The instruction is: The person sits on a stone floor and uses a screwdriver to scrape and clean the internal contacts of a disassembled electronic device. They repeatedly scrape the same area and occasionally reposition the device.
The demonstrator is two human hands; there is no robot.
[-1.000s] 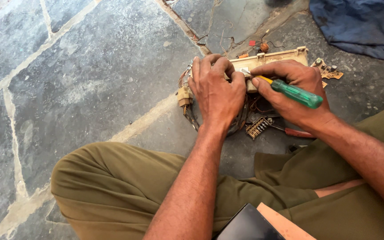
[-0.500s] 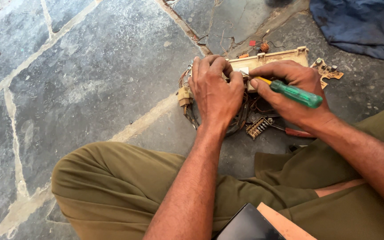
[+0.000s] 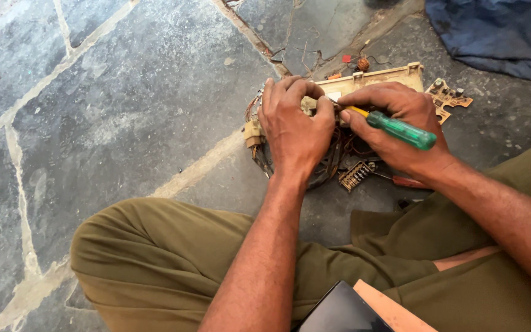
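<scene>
- In the upper middle of the frame, the left hand [image 3: 295,129] presses curled fingers onto the wired part [image 3: 339,161].
- The right hand [image 3: 394,132] pinches the screwdriver [image 3: 394,128], tip pointing left.

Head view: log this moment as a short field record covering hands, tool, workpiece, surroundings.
left hand: left hand pressed down over a wired assembly
right hand: right hand grips a green-handled screwdriver, tip pointing toward the left hand's fingers
workpiece: beige plastic housing behind the hands; the tip's contact point is hidden
nearby: small circuit board to the right, connector strip below the hands
surface: grey stone floor
other: blue cloth at top right; person sits cross-legged
</scene>
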